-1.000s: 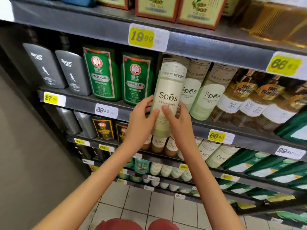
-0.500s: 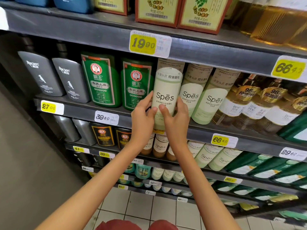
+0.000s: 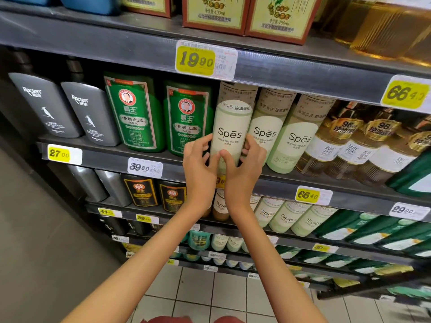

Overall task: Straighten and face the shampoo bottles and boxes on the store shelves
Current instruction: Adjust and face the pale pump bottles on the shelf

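Your left hand [image 3: 199, 163] and right hand [image 3: 245, 165] curl round the pale Spes bottle [image 3: 229, 134] at the shelf [image 3: 105, 157] front edge; twist roughly and it may knock its neighbouring Spes bottle [image 3: 264, 136] askew.

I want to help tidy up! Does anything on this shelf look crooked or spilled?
Nothing looks spilled or broken. Only the Spes bottle held by the left hand and right hand sits forward of the neighbouring Spes bottles, its label facing front.
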